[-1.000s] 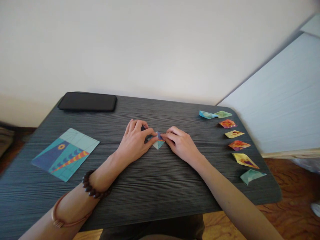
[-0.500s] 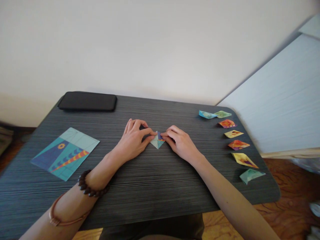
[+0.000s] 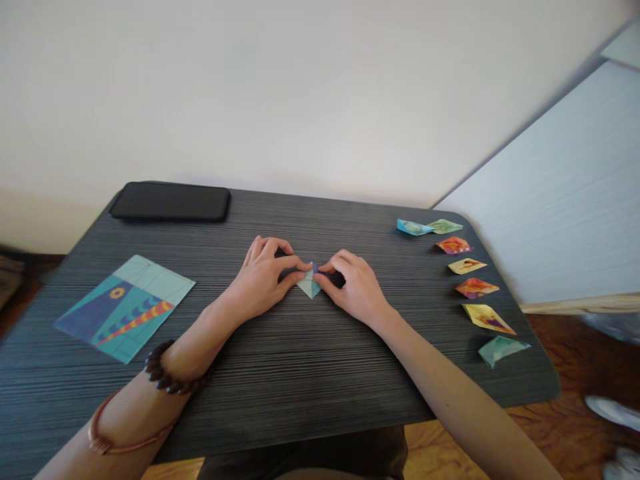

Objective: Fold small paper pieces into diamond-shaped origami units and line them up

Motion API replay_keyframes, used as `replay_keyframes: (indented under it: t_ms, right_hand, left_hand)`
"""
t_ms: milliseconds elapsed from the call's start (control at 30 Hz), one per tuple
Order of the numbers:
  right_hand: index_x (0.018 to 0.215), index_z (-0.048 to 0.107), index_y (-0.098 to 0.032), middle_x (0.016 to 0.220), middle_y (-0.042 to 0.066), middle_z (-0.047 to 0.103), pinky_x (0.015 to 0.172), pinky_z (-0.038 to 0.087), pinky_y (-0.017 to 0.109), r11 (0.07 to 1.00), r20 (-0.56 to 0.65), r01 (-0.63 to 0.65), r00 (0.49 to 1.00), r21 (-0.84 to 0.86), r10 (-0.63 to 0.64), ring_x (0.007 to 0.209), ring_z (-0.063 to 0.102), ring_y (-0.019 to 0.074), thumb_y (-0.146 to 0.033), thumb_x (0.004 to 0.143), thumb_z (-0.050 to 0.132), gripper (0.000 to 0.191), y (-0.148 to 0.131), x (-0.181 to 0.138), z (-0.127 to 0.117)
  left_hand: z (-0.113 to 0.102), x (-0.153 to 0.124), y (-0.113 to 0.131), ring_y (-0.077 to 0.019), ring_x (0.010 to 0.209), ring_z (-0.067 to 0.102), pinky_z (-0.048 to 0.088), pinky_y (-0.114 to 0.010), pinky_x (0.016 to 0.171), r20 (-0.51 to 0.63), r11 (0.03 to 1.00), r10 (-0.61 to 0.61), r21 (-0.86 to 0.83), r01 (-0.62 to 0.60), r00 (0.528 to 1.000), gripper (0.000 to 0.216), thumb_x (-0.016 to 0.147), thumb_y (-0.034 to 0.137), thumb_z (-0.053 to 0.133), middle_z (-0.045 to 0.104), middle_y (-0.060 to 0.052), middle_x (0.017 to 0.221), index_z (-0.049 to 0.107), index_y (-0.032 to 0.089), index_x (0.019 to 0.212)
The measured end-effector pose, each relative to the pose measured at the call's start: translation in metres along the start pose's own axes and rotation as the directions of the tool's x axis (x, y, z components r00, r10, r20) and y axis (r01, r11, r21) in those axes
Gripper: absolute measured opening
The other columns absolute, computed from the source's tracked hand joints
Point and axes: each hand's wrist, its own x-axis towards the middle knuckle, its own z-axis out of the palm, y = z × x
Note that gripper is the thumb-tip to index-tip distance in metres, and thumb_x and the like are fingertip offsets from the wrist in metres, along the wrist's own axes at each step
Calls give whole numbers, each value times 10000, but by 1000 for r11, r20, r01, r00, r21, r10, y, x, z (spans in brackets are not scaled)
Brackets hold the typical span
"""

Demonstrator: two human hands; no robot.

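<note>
Between my hands, near the middle of the table, is a small folded piece of origami paper, pale green with a bit of dark blue, its point toward me. My left hand pinches its left side between thumb and forefinger. On the opposite side, my right hand is closed with thumb and forefinger on the right edge, covering part of the blue area. Fingertips hide the paper's upper edges. A beaded bracelet and a copper-coloured bangle are on my left arm.
A patterned square sheet lies at the left of the dark table. Behind it rests a black phone. Several folded paper pieces line the right edge, among them a yellow one and a green one. A wall stands behind.
My right thumb and fingers have shifted slightly left over the paper, covering more of its blue and orange part. My left hand keeps its pinch. The whole view has shifted a little.
</note>
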Motion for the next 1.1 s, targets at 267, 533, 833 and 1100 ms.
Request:
replay_keyframes:
  t_ms: [267, 533, 833, 1100]
  right_hand:
    - [825, 612, -204, 839, 17, 604, 760, 387, 311, 995, 12, -93, 996, 22, 93, 828, 553, 170, -374, 834, 610, 170, -2, 2, 4]
    - [826, 653, -200, 791, 5, 592, 674, 389, 260, 979, 99, -55, 994, 196, 36, 716, 523, 121, -249, 859, 590, 86, 5, 6, -8]
    - [1052, 647, -222, 979, 43, 552, 774, 453, 291, 974, 151, 37, 986, 222, -72, 853, 548, 139, -304, 891, 539, 210, 14, 1, -17]
    - [1193, 586, -241, 1088, 66, 549, 880, 440, 349, 973, 174, 154, 967, 170, -183, 983, 543, 182, -361, 863, 577, 351, 21, -1, -16]
  left_hand:
    - [-1, -1, -2, -238, 1034, 377, 304, -501, 987, 11, 1000, 11, -4, -11, 1000, 246, 882, 365, 511, 454, -46, 1059, 677, 344, 1063]
    - [-1, -1, -7, -231, 1034, 366, 319, -480, 984, 42, 1000, 19, -11, -18, 999, 271, 897, 350, 486, 441, -44, 1068, 654, 378, 1108]
    - [-9, -4, -6, -232, 1078, 424, 252, -527, 1044, 79, 996, 90, -8, -90, 993, 364, 816, 513, 570, 479, -37, 1092, 630, 364, 1143]
    - [-9, 0, -4, -191, 998, 500, 408, -375, 934, -21, 972, 194, -134, -195, 981, 292, 917, 331, 482, 594, -68, 1004, 629, 206, 1135]
